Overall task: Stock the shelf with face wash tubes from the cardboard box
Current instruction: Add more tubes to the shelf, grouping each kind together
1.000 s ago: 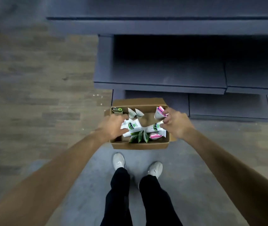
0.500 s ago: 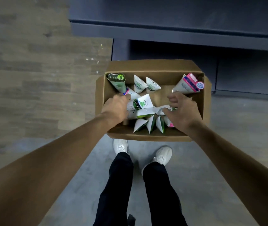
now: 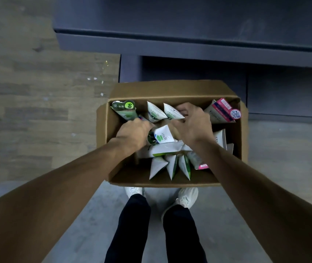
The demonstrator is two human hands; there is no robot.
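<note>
An open cardboard box (image 3: pixel 102 130) stands on the floor in front of my feet, holding several face wash tubes. A green tube (image 3: pixel 124 111) leans in its back left corner, and a pink and white tube (image 3: pixel 223 111) in the back right. Two white tubes (image 3: pixel 154 113) stand at the back. My right hand (image 3: pixel 193 124) pinches the right one of them (image 3: pixel 172 112) at its lower end. My left hand (image 3: pixel 134 131) is curled inside the box, fingertips at the green tube's base, thumb side against a white tube with a green label (image 3: pixel 162 136). Its grip is hidden.
The dark blue shelf unit (image 3: pixel 189 44) rises just behind the box, its lowest board jutting over the box's far side. Wood-look floor (image 3: pixel 37 111) lies to the left, grey floor under my white shoes (image 3: pixel 187 198). More white and green tubes (image 3: pixel 170 166) stand at the box's near side.
My head has dropped closer to the box. My right hand moved from the front middle tubes to the back row and closed on a white tube. My left hand stayed by the green tube.
</note>
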